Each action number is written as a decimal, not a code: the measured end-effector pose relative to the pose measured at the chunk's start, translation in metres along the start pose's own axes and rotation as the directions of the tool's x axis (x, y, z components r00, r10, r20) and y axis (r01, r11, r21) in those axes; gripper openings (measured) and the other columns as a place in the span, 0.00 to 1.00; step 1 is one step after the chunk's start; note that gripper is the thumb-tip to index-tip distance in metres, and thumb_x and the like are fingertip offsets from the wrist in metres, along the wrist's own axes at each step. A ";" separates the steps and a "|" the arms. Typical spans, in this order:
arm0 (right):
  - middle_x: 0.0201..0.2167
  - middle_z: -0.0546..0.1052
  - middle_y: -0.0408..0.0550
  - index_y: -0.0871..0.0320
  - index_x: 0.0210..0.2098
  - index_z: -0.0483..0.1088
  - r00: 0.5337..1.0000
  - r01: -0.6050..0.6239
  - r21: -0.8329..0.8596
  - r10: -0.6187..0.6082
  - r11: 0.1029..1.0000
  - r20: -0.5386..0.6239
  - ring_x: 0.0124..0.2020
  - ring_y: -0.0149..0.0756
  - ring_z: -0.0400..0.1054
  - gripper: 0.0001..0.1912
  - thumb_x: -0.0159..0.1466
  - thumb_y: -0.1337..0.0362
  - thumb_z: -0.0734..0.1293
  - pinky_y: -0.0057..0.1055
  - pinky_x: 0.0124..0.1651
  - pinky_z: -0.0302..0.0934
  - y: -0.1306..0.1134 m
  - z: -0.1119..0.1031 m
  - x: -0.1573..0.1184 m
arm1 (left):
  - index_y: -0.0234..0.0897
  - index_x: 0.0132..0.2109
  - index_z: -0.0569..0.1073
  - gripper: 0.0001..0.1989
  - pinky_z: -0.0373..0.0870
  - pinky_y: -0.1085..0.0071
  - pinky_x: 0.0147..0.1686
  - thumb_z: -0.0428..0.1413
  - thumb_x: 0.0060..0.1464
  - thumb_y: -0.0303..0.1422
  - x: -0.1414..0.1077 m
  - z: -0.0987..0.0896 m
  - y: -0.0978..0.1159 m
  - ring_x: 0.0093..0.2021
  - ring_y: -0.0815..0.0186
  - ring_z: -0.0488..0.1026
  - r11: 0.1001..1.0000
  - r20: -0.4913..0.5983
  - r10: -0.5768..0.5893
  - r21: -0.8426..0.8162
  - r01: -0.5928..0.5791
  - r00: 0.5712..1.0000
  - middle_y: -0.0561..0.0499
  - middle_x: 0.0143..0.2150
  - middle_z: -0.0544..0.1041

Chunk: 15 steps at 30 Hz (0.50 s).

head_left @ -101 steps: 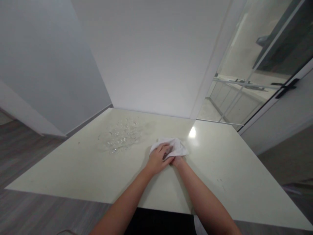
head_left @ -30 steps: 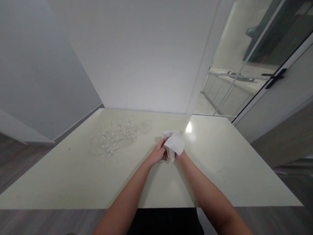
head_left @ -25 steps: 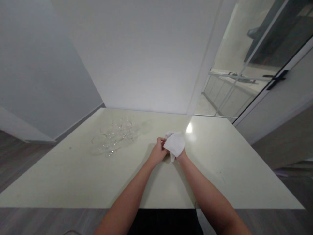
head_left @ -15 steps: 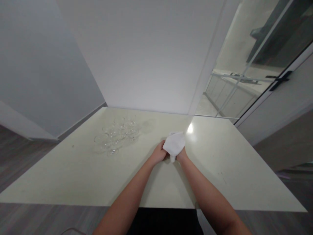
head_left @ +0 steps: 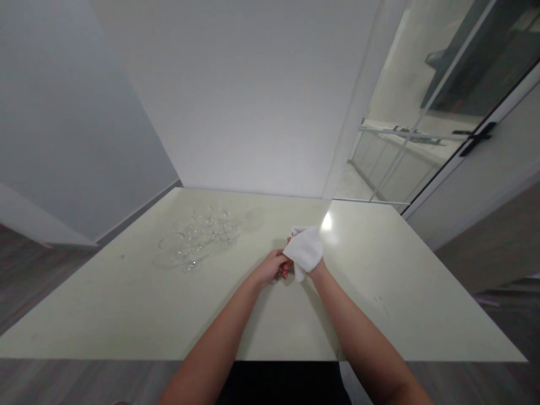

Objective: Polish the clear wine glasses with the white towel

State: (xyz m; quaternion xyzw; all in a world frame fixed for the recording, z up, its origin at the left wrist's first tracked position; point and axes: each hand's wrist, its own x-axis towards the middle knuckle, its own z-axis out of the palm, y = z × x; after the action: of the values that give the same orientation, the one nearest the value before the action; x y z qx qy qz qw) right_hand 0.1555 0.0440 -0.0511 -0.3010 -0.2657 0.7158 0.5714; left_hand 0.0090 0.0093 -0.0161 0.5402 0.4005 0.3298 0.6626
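Observation:
A white cloth [head_left: 306, 250] drapes over my right hand [head_left: 315, 266], covering most of its fingers, which look closed on the fabric. Just left of it, my left hand [head_left: 272, 265] has its fingers curled, close against the cloth and the right fingertips. A small shiny edge shows under the left fingers; what they hold is too hidden to name. Both hands are over the middle of the pale table [head_left: 169, 315]. Several clear glasses [head_left: 202, 233] stand grouped on the table to the left, their outlines faint.
A white wall [head_left: 253, 112] rises behind the table's far edge. At the right back is a glass-paned partition [head_left: 392, 152], beside a white door with a black handle [head_left: 478, 138]. Wood-look floor [head_left: 84, 382] shows past the table's near edge.
My left hand has shifted slightly left and turned, showing more of its fingers. The cloth has swung a little right and spread over my right hand. The camera view has moved slightly.

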 end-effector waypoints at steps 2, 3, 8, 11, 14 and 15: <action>0.32 0.81 0.43 0.55 0.35 0.75 0.992 -0.110 -0.057 0.113 0.992 0.061 0.33 0.36 0.75 0.11 0.55 0.56 0.69 0.34 0.41 0.70 -0.005 0.001 0.000 | 0.38 0.26 0.63 0.16 0.59 0.75 0.19 0.53 0.50 0.46 -0.002 -0.002 0.001 0.17 0.74 0.54 0.989 0.098 -0.068 -0.121 0.080 0.993 0.59 0.18 0.57; 0.31 0.81 0.43 0.55 0.34 0.75 0.988 -0.138 -0.070 0.142 0.988 0.065 0.32 0.36 0.75 0.11 0.54 0.57 0.70 0.34 0.40 0.70 -0.007 0.002 0.001 | 0.37 0.26 0.63 0.18 0.60 0.74 0.20 0.52 0.51 0.47 -0.003 -0.002 0.002 0.17 0.74 0.55 0.988 0.106 -0.072 -0.129 0.086 0.992 0.58 0.18 0.58; 0.30 0.82 0.41 0.53 0.32 0.75 0.997 -0.031 0.029 0.033 0.999 -0.065 0.33 0.39 0.76 0.14 0.52 0.51 0.70 0.35 0.39 0.71 0.000 -0.002 0.005 | 0.36 0.30 0.68 0.13 0.60 0.75 0.23 0.57 0.47 0.42 0.000 -0.001 0.002 0.24 0.71 0.64 0.958 -0.174 0.148 0.268 -0.098 0.973 0.52 0.25 0.70; 0.35 0.82 0.40 0.51 0.37 0.75 0.999 0.028 0.078 -0.024 0.997 -0.048 0.37 0.39 0.77 0.16 0.54 0.49 0.68 0.35 0.43 0.71 0.008 -0.006 0.006 | 0.37 0.30 0.68 0.10 0.58 0.77 0.23 0.59 0.44 0.37 0.003 0.000 -0.002 0.24 0.72 0.63 0.904 -0.268 0.261 0.404 -0.138 0.927 0.54 0.25 0.69; 0.35 0.82 0.44 0.55 0.38 0.75 0.997 -0.033 0.015 0.032 0.999 0.065 0.33 0.39 0.77 0.16 0.56 0.52 0.68 0.36 0.39 0.72 0.011 -0.008 0.008 | 0.37 0.29 0.66 0.11 0.56 0.77 0.19 0.54 0.49 0.41 0.003 -0.002 -0.004 0.17 0.73 0.59 0.991 -0.153 0.052 0.131 -0.032 0.987 0.57 0.19 0.64; 0.34 0.82 0.45 0.56 0.38 0.76 0.995 -0.036 -0.031 0.039 0.999 0.095 0.32 0.39 0.77 0.15 0.56 0.54 0.68 0.36 0.38 0.72 0.012 -0.008 0.010 | 0.37 0.29 0.66 0.13 0.56 0.76 0.18 0.53 0.50 0.43 0.002 -0.003 -0.003 0.16 0.73 0.58 0.999 -0.102 -0.008 0.036 0.012 0.995 0.58 0.17 0.62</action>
State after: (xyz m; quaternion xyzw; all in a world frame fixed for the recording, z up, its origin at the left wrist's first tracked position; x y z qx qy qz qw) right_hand 0.1522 0.0515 -0.0663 -0.2798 -0.2975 0.7358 0.5402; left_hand 0.0072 0.0118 -0.0200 0.5328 0.4426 0.3463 0.6327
